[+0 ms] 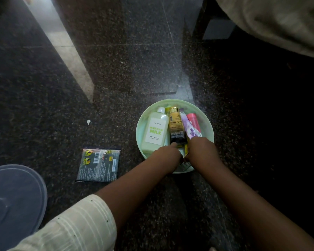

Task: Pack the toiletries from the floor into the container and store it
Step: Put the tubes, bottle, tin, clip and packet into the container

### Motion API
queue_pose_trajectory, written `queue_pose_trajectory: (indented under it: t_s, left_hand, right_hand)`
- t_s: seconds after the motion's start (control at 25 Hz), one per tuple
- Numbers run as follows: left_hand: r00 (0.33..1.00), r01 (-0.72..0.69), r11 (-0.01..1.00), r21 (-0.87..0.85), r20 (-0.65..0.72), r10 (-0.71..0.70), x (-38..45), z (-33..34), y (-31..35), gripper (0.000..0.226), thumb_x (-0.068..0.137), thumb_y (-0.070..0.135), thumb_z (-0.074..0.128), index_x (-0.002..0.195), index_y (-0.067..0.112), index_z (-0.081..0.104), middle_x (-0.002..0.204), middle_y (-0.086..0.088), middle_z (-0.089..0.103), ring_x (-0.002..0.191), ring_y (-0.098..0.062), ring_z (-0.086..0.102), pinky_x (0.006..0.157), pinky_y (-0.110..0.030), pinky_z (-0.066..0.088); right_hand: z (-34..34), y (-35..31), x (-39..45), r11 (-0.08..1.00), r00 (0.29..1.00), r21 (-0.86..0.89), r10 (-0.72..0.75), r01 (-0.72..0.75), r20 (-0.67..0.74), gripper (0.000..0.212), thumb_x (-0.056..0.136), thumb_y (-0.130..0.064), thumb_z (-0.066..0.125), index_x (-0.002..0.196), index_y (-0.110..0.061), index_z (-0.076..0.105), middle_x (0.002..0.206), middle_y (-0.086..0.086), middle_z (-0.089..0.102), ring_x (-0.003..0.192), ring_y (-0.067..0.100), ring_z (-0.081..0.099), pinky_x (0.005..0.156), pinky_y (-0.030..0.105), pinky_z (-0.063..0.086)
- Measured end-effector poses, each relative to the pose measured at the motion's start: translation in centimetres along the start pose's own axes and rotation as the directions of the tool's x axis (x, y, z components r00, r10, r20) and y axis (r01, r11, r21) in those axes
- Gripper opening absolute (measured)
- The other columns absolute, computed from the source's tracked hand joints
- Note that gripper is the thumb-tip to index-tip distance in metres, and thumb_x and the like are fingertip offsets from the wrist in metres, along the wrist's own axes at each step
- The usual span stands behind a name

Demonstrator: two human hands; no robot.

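head | sachet (pixel 98 164) left of container (pixel 208 122) | lid (pixel 14 196) far left | hands' grip cannot be told

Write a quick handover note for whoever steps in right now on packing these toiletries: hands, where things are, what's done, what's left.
Left hand and right hand: both reach into the near side of the round pale green container, arranging items; whether either grips anything cannot be told.
In the container: matcha milk body lotion bottle, gold-capped bottle, purple tube, pink tube.
On the floor: dark sachet, left of the container; grey lid, far left.
Done: most toiletries packed.
Left: add the sachet, probably fit the lid, store the container.
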State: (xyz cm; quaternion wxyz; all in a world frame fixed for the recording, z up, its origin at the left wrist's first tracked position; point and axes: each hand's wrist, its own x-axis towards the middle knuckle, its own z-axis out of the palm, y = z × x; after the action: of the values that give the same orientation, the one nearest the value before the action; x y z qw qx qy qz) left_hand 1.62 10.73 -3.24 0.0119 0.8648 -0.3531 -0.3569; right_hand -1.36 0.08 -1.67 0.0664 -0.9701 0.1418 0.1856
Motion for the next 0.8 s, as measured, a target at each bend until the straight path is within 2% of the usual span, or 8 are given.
queue_pose_trajectory:
  t_s: [0.12, 0.24, 0.36, 0.4, 0.52, 0.6, 0.68, 0.8]
  left_hand:
    - [0.998, -0.015, 1.0, -0.003, -0.063, 0.015, -0.1, 0.0, -0.1, 0.036, 0.087, 0.005, 0.053, 0.121, 0.012, 0.061, 0.125, -0.015, 0.046, 0.105, -0.035, 0.059, 0.092, -0.042, 0.05]
    - [0.986, -0.021, 0.994, -0.108, -0.166, 0.003, -0.6, 0.2, -0.6, 0.035, 0.086, 0.004, 0.051, 0.12, 0.003, 0.06, 0.125, -0.017, 0.055, 0.115, -0.033, 0.055, 0.095, -0.039, 0.045]
    - [0.958, -0.031, 0.95, -0.31, -0.282, -0.061, -1.6, 0.2, -2.0, 0.038, 0.087, 0.007, 0.052, 0.124, 0.009, 0.058, 0.128, -0.013, 0.059, 0.119, -0.027, 0.054, 0.098, -0.033, 0.041]
    - [0.936, -0.032, 0.911, -0.412, -0.332, -0.117, -2.1, 0.0, -2.6, 0.038, 0.085, 0.007, 0.055, 0.122, 0.01, 0.06, 0.125, -0.012, 0.062, 0.116, -0.026, 0.057, 0.096, -0.031, 0.041]
    - [0.812, -0.074, 0.718, -0.692, -0.46, -0.36, -4.4, -1.0, -5.3, 0.035, 0.075, 0.0, 0.064, 0.109, 0.005, 0.068, 0.113, -0.014, 0.069, 0.098, -0.028, 0.066, 0.087, -0.022, 0.043]
    - [0.691, -0.071, 0.688, -0.722, -0.533, -0.488, -6.3, -1.3, -8.3, 0.032, 0.071, -0.003, 0.065, 0.102, 0.001, 0.071, 0.105, -0.018, 0.072, 0.092, -0.029, 0.067, 0.084, -0.025, 0.045]
    - [0.581, 0.048, 0.676, -0.735, -0.53, -0.617, -8.3, -0.6, -12.0, 0.026, 0.072, -0.002, 0.064, 0.097, -0.001, 0.072, 0.099, -0.02, 0.073, 0.093, -0.029, 0.067, 0.081, -0.029, 0.047]
    - [0.47, 0.361, 0.591, -0.722, -0.406, -0.783, -11.2, 2.1, -16.5, 0.018, 0.075, 0.003, 0.06, 0.087, -0.005, 0.071, 0.095, -0.025, 0.072, 0.092, -0.034, 0.066, 0.077, -0.036, 0.048]
  right_hand:
    - [0.4, 0.2, 0.0, 1.0, 1.0, 0.025, 0.009, -0.009, 0.002, 0.03, 0.072, -0.026, 0.072, 0.095, -0.009, 0.066, 0.099, 0.012, 0.07, 0.093, 0.028, 0.066, 0.063, 0.026, 0.037]
    - [0.0, 0.0, -0.2, 0.999, 0.999, 0.033, -0.005, 0.004, 0.033, 0.029, 0.07, -0.026, 0.073, 0.092, -0.008, 0.067, 0.096, 0.013, 0.07, 0.09, 0.028, 0.066, 0.063, 0.025, 0.037]
    - [-1.6, -0.7, -0.4, 0.997, 0.998, 0.056, -0.057, 0.057, 0.003, 0.055, 0.066, -0.029, 0.078, 0.115, -0.013, 0.06, 0.095, 0.011, 0.07, 0.087, 0.027, 0.064, 0.062, 0.024, 0.035]
    - [-2.3, -1.4, -0.2, 0.992, 0.996, 0.088, -0.085, 0.086, -0.019, 0.057, 0.065, -0.03, 0.079, 0.116, -0.014, 0.06, 0.093, 0.012, 0.07, 0.086, 0.027, 0.064, 0.06, 0.023, 0.035]
    - [-3.8, -5.5, 0.4, 0.958, 0.988, 0.243, -0.153, 0.151, -0.008, 0.031, 0.068, -0.032, 0.077, 0.087, -0.009, 0.073, 0.088, 0.013, 0.073, 0.085, 0.026, 0.066, 0.058, 0.023, 0.038]
    - [-3.4, -9.0, 0.5, 0.904, 0.974, 0.38, -0.225, 0.194, 0.038, 0.023, 0.071, -0.03, 0.075, 0.082, -0.01, 0.075, 0.083, 0.012, 0.075, 0.076, 0.021, 0.065, 0.064, 0.023, 0.04]
    - [-1.9, -12.2, 0.4, 0.859, 0.956, 0.465, -0.282, 0.213, 0.083, 0.018, 0.074, -0.026, 0.073, 0.078, -0.009, 0.076, 0.08, 0.014, 0.075, 0.068, 0.018, 0.062, 0.065, 0.022, 0.041]
    - [1.5, -15.6, 0.2, 0.892, 0.941, 0.398, -0.299, 0.215, 0.162, 0.024, 0.077, -0.025, 0.067, 0.085, -0.003, 0.073, 0.09, 0.02, 0.073, 0.086, 0.029, 0.068, 0.077, 0.032, 0.051]
